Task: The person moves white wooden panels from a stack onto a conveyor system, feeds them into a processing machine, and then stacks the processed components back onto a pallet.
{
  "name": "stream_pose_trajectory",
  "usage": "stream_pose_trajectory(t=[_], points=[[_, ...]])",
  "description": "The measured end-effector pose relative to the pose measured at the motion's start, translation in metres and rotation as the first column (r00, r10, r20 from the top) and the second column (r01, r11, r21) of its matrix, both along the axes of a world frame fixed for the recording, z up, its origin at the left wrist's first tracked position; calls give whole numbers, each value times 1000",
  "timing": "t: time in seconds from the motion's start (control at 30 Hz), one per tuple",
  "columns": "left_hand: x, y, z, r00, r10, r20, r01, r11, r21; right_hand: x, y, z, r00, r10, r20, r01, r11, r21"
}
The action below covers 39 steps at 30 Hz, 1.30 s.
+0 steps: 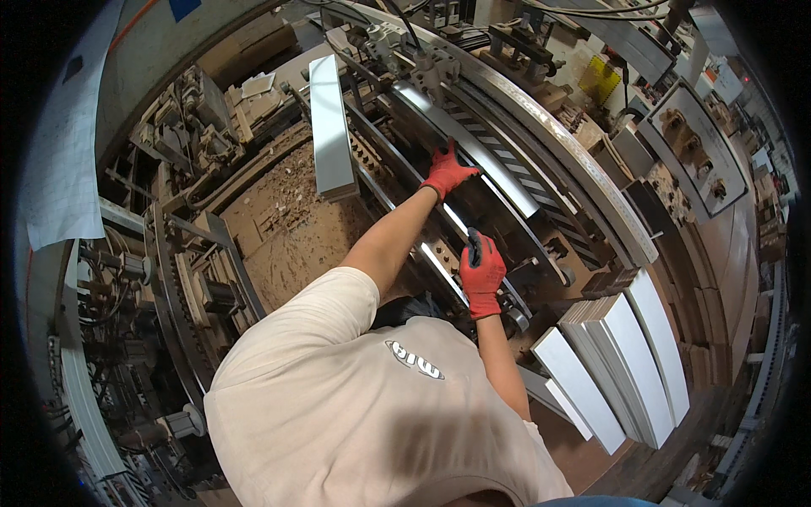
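Both my hands wear red gloves with black on the palm side. My left hand (450,172) reaches over the machine's rails, its fingers spread apart, beside a long white strip (486,160) lying along the machine. I cannot tell whether the fingertips touch that strip. Nearer to me, my right hand (483,272) is closed above the near metal rail (443,272), fingers curled and thumb side up. Whatever it may hold is hidden. Left of my left hand, a stack of white boards (332,127) rests across the rails.
White-faced boards (629,363) stand stacked at the right. Sawdust and chips cover a brown surface (296,220) left of the rails. A curved metal beam (583,169) runs beyond the strip, and a control panel (694,145) stands far right. Machinery (182,110) fills the left side.
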State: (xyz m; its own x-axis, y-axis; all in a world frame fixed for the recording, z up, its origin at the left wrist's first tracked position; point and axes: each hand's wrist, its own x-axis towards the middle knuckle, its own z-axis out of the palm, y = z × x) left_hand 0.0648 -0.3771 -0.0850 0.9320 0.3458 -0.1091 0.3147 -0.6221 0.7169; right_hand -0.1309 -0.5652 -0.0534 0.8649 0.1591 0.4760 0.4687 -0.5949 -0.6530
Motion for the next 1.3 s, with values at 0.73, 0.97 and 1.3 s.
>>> stream_pose_trajectory(t=[0.73,0.97,1.3], points=[[-1,1,-5,996,-7,87,12,998,-54,36,-14,4,964,-201,-175,257,871,417],[-4,-3,0,994,-15,111,16,1000,-9,55,-14,-2,954,-181,-239,265,883,386],[-3,1,-8,992,-12,129,18,999,-48,59,-4,-11,934,-304,-189,351,882,315]])
